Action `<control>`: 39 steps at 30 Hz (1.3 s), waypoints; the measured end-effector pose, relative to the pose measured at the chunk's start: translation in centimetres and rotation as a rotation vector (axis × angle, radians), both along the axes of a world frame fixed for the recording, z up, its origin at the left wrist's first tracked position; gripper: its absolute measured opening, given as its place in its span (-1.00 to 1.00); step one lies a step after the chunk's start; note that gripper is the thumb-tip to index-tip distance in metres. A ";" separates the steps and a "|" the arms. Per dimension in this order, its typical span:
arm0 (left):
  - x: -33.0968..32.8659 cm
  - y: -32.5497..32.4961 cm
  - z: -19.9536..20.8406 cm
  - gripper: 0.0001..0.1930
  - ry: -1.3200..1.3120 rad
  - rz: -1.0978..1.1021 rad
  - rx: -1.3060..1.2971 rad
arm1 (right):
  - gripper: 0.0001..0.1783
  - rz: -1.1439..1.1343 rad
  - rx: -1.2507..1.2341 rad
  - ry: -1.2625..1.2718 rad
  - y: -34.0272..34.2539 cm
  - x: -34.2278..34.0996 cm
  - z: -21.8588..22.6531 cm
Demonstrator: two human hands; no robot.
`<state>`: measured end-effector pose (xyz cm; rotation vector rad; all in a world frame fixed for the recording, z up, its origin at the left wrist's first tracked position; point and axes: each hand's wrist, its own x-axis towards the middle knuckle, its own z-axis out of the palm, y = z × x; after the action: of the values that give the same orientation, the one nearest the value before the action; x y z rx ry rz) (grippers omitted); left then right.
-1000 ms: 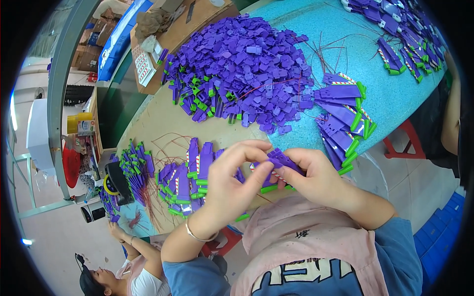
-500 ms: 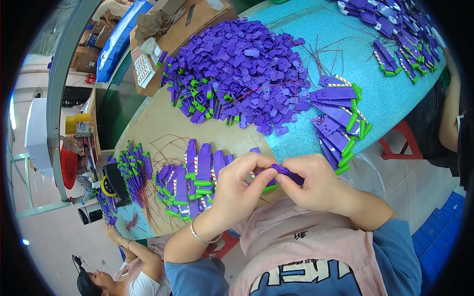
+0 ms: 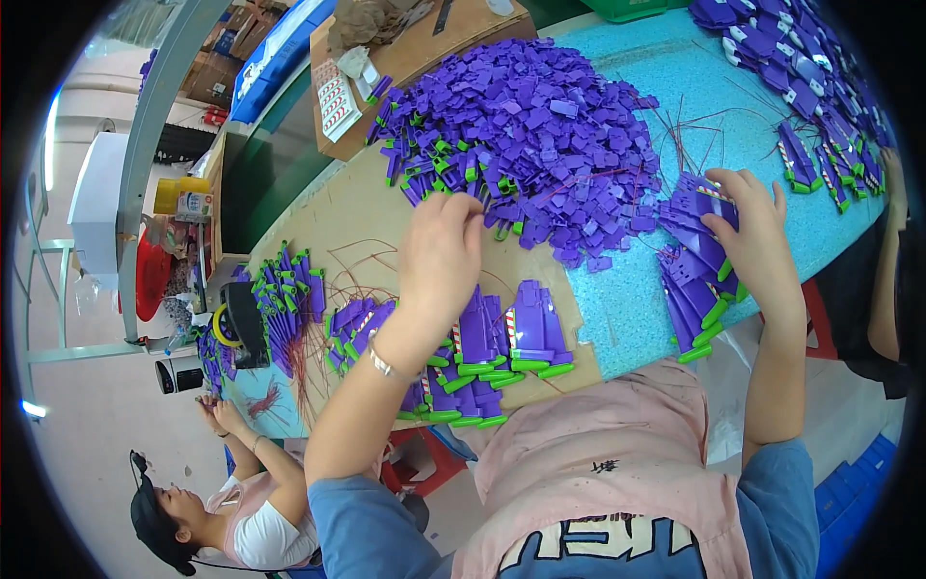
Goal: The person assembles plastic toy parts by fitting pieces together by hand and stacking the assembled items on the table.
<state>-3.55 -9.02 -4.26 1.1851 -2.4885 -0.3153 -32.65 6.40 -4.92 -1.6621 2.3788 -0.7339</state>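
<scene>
My left hand hangs over the front left edge of a big heap of small purple plastic pieces. Its fingers are curled together; whatever they hold, if anything, is hidden. Beneath and around it lie purple pieces with bright green ends. My right hand reaches over a fanned stack of flat purple plastic parts with green tips, thumb and fingers apart, the fingertips by the stack's upper parts. In front of me lie overlapping rows of purple parts with green tubular ends and red-and-white striped strips.
Thin red wires spread over the tan board. A cardboard box with a sticker sheet stands at the back. Far right is another purple heap. A black tape dispenser stands left, near a co-worker. Another person's arm shows right.
My hands were together in front of me on a small purple piece. They have moved apart, the left to the heap, the right to the fanned stack. The view has shifted somewhat.
</scene>
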 end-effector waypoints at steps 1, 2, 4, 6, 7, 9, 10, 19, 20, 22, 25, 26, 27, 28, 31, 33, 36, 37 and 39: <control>0.0 -0.7 -0.3 -0.93 0.000 0.004 -0.003 | -0.65 0.004 -0.003 0.000 -0.1 -0.2 0.2; 0.1 -1.3 -0.8 -0.92 -0.071 0.016 -0.076 | -0.64 0.016 -0.014 -0.017 -0.1 -0.4 0.4; 0.0 -1.8 -1.1 -0.90 -0.137 0.014 -0.142 | -0.62 0.014 -0.019 -0.030 0.1 -0.7 0.5; 0.7 -1.7 -0.6 -0.89 -0.201 0.011 -0.157 | -0.70 0.137 -0.119 -0.213 0.2 0.1 0.9; 0.8 -1.5 -0.5 -0.89 -0.198 0.002 -0.152 | -0.70 0.128 -0.114 -0.211 0.7 1.1 0.7; 1.3 -0.4 0.3 -0.91 0.078 0.105 0.155 | -0.82 0.116 -0.214 -1.248 1.8 4.7 0.3; 1.2 0.6 0.7 -0.94 0.239 0.121 0.419 | -0.84 0.162 -0.162 -1.435 2.1 6.0 0.6; -0.5 8.8 3.3 -0.54 0.792 -0.113 1.069 | -0.76 0.312 0.024 -1.780 1.3 10.8 0.1; -0.7 9.0 3.4 -0.54 0.781 -0.078 1.003 | -0.76 0.312 0.024 -1.780 1.5 10.9 0.1; -0.7 9.0 3.4 -0.54 0.767 -0.048 0.941 | -0.75 0.286 0.081 -1.791 1.8 11.2 0.1; 0.0 8.6 3.7 -0.59 0.511 -0.128 0.894 | -0.76 0.439 0.346 -1.454 2.3 10.5 0.1; 0.2 8.6 3.9 -0.63 0.407 -0.209 0.841 | -0.83 0.433 0.432 -1.404 2.3 10.4 0.0; 0.3 8.6 4.0 -0.67 0.302 -0.293 0.786 | -0.83 0.426 0.429 -1.405 2.4 10.4 -0.5; 0.3 9.2 3.8 -0.71 0.385 -0.157 0.907 | -0.81 0.511 0.145 -1.204 2.4 10.6 -1.3; 0.5 8.8 3.4 -0.84 0.365 -0.157 0.952 | -0.50 0.574 -0.142 -0.969 2.1 11.3 -0.1; -0.6 9.4 3.2 -0.89 0.303 -0.166 0.909 | -0.30 0.568 -0.157 -0.951 2.1 12.0 0.3; -0.9 9.6 2.8 -0.87 0.403 -0.119 1.006 | -0.13 0.574 -0.022 -1.040 2.8 12.4 -0.2; -1.0 9.6 2.6 -0.82 0.568 -0.057 1.145 | -0.13 0.571 -0.022 -1.041 3.0 12.2 -0.4; -0.6 7.6 3.1 -0.76 1.022 -0.105 1.287 | -0.30 0.531 -0.048 -1.212 3.5 11.8 -0.9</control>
<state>-4.17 -1.38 -1.18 0.7989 -1.2657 -2.0953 -20.88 9.88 -5.80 -1.1735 1.0437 -1.1914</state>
